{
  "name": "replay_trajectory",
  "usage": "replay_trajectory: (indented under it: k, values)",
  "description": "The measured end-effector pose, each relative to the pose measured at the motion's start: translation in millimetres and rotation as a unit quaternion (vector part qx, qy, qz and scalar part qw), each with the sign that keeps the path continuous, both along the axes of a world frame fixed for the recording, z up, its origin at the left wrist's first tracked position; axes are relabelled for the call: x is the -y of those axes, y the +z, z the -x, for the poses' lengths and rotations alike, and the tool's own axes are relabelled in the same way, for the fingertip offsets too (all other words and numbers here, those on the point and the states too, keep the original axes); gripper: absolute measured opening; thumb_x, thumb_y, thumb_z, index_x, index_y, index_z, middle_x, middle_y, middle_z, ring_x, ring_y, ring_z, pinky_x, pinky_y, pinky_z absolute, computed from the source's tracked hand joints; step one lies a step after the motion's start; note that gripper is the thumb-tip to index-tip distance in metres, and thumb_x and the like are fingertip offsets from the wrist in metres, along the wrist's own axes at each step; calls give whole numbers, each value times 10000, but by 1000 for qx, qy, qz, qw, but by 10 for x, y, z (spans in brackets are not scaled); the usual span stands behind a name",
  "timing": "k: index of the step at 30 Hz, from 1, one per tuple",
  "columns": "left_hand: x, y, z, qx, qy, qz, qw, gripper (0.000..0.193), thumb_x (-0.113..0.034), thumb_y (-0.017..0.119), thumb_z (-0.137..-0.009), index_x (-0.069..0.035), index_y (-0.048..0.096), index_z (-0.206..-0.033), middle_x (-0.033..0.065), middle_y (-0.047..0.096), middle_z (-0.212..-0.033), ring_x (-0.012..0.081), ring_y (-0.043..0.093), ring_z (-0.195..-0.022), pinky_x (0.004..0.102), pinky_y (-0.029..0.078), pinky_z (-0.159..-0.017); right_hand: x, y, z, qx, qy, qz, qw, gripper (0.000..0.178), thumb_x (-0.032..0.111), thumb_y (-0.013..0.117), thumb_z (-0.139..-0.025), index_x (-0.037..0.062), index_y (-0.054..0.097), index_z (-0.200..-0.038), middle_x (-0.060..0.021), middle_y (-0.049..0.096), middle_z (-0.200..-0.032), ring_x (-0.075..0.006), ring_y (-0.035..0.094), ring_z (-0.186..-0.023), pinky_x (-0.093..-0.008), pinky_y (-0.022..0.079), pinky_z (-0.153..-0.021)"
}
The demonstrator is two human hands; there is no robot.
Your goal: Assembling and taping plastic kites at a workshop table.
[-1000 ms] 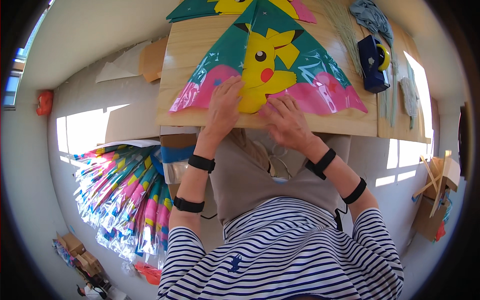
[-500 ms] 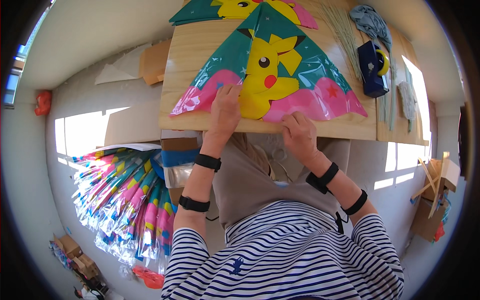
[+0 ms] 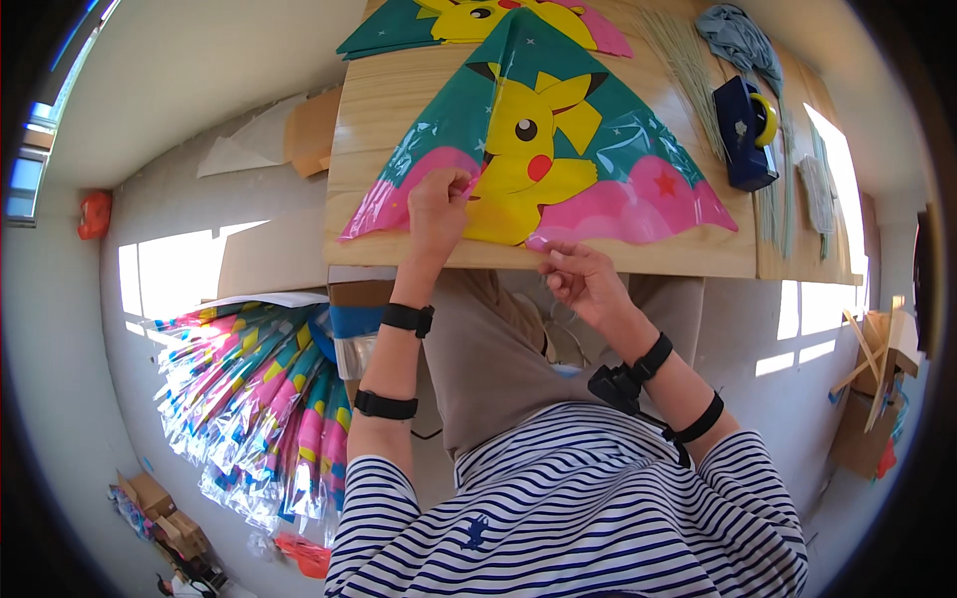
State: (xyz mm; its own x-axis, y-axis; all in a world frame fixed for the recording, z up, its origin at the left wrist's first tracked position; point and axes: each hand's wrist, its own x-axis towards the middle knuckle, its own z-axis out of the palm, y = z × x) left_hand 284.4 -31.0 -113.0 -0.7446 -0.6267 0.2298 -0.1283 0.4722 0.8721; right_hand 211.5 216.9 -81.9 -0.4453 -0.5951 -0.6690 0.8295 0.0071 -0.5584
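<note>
A triangular kite lies flat on the wooden table, its shiny sheet green above and pink below, with a yellow cartoon animal in the middle. My left hand pinches the sheet left of the figure, close to the seam down its middle. At the bottom edge, near the table's front, my right hand holds a bit of the pink border between thumb and forefinger, its other fingers loosely curled.
Beyond the kite lies a stack of similar printed sheets. On the right are thin sticks, a blue tape dispenser with yellow tape, and a grey cloth. Many wrapped kites fan out at lower left.
My right hand has slid left along the kite's bottom edge and turned so its fingers show. My left hand has shifted slightly left, still pinching the sheet.
</note>
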Motion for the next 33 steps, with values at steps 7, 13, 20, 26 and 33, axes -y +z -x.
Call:
replay_trajectory:
  k: [7, 13, 20, 26, 33]
  values:
    - [84, -1, 2, 39, 11, -80, 996, 271, 127, 605, -793, 32, 694, -1031, 61, 720, -900, 122, 676, -814, 264, 562, -755, -340, 83, -34, -38, -70, -44, 996, 316, 94, 622, -946, 17, 561, -1247, -165, 712, -973, -160, 671, -685, -244, 501, -608]
    - [153, 48, 12, 59, -16, -121, 991, 279, 129, 611, -776, 29, 696, -1021, 61, 720, -917, 123, 675, -835, 266, 559, -785, 70, 9, 19, 39, -19, 41, 998, 300, 26, 667, -899, 32, 581, -1186, -130, 703, -923, -158, 650, -664, -267, 505, -594]
    - [246, 275, 75, 51, -16, -143, 988, 265, 126, 609, -761, 27, 704, -987, 87, 732, -902, 152, 687, -817, 292, 569, -766, 423, -99, 164, -420, 107, -77, 898, 145, 9, 770, -778, 19, 647, -855, -28, 652, -829, -115, 582, -673, -270, 459, -599]
    - [485, 499, 141, 45, -46, -194, 979, 305, 140, 599, -753, 30, 694, -1022, 92, 732, -950, 168, 690, -890, 284, 566, -807, 634, -42, 275, -438, 31, 28, 898, 147, 56, 765, -821, 15, 641, -890, -21, 648, -850, -99, 587, -705, -262, 469, -653]
    - [785, 1098, 306, 21, -46, -194, 980, 336, 140, 605, -752, 31, 682, -1060, 98, 718, -988, 159, 682, -918, 276, 557, -848, 711, 826, 550, -137, -47, 157, 977, 172, 201, 747, -909, 76, 647, -972, -31, 670, -874, -122, 631, -680, -270, 488, -642]
